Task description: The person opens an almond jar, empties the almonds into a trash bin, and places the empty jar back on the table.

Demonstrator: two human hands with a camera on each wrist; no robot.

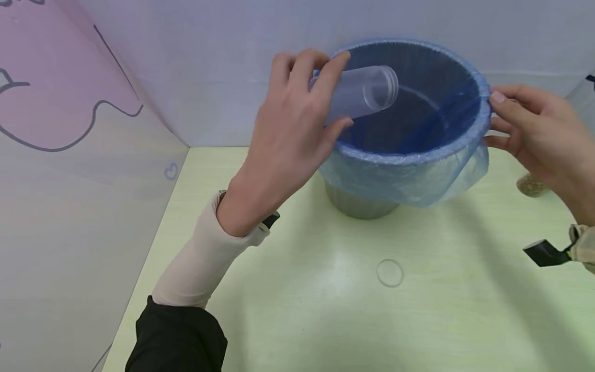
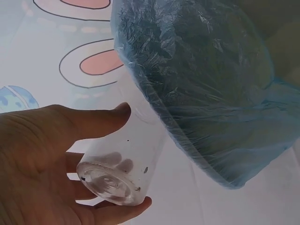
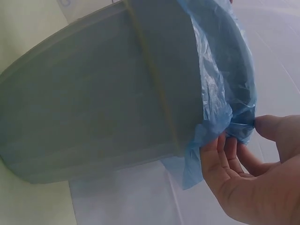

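Holding a clear jar (image 1: 355, 98), left grip (image 1: 293, 119) beside wide-mouthed bin (image 1: 361, 208), right grip (image 1: 544, 129) pinching blue liner (image 1: 409, 181) at rim

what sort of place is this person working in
Probably a small indoor booth or staged corner, though I can't be certain: a flat pale yellow-green surface meets pale upright walls, one bearing a pink cartoon shape, and a round grey bin with a translucent blue plastic liner rests there.

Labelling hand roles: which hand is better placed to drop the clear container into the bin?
Left hand, probably: it grips the clear container, mouth toward the bin; the right hand pinches the blue liner.
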